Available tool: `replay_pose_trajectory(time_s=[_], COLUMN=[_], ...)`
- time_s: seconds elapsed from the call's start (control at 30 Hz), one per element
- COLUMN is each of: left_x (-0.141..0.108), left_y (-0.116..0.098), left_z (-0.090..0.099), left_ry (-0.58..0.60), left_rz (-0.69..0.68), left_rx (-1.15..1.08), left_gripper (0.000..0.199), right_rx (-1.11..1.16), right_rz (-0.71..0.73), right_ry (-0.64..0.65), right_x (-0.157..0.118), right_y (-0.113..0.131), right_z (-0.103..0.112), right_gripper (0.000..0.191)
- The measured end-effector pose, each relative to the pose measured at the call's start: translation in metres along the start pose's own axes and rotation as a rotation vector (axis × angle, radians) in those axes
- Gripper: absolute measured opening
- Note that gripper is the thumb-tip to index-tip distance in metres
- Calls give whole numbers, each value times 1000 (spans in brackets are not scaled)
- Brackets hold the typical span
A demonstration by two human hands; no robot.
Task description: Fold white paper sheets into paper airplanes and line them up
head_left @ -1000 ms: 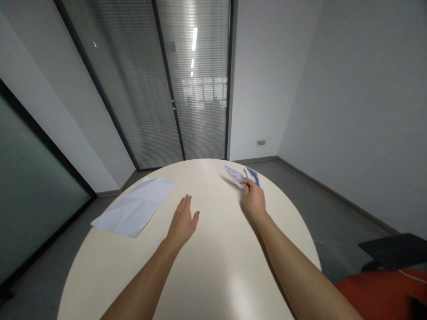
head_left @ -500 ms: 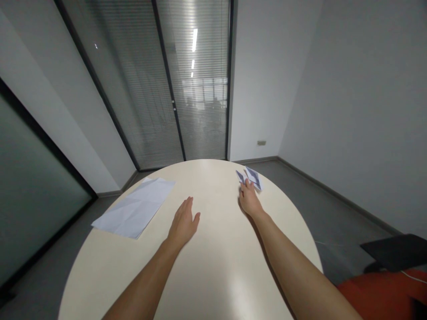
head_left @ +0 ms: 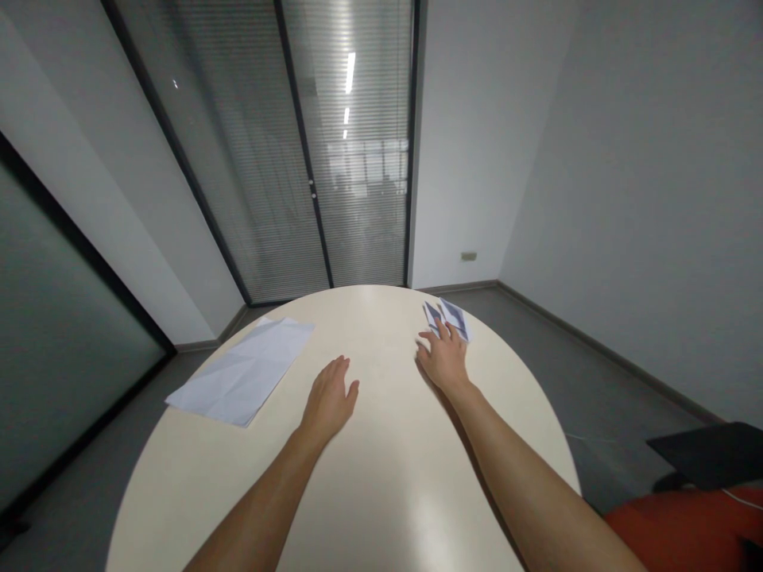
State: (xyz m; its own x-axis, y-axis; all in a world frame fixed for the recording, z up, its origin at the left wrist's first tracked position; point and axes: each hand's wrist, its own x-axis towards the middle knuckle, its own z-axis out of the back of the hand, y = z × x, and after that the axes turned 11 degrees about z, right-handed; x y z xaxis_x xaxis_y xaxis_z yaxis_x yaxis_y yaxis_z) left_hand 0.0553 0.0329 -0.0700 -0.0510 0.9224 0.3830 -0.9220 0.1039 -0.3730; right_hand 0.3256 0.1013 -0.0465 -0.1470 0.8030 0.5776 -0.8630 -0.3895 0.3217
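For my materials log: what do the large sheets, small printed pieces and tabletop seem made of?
Large sheets: likely matte white paper, by the creases and thin edges.
Printed pieces at the right hand: probably paper or thin card, being thin with pale borders; finish unclear at this size.
Tabletop: smooth, semi-gloss cream surface, perhaps laminate, judging by the soft reflection.

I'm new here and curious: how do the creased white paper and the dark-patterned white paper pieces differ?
The creased paper is large and looks plain; the patterned pieces are small with dark patches. No hand touches the creased paper; the right hand partly covers the pieces. Both lie on the round cream table.
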Motion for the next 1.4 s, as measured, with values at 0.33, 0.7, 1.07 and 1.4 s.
replay_pose_trajectory(time_s=[0.33,0.7,1.07,1.4], left_x=[8,10,15,12], left_y=[35,77,72,54], left_z=[63,72,80,89], left_ry=[-41,-6,37,-153], left_rz=[295,537,697,616], left_rx=[440,459,367,399], left_gripper=[41,46,42,43], right_rx=[266,360,370,367], right_rz=[507,538,541,528], right_ry=[220,264,297,310], right_x=[-5,-13,-15,-18], right_y=[44,29,29,31], right_z=[-2,-4,-2,-9], right_gripper=[33,36,34,34])
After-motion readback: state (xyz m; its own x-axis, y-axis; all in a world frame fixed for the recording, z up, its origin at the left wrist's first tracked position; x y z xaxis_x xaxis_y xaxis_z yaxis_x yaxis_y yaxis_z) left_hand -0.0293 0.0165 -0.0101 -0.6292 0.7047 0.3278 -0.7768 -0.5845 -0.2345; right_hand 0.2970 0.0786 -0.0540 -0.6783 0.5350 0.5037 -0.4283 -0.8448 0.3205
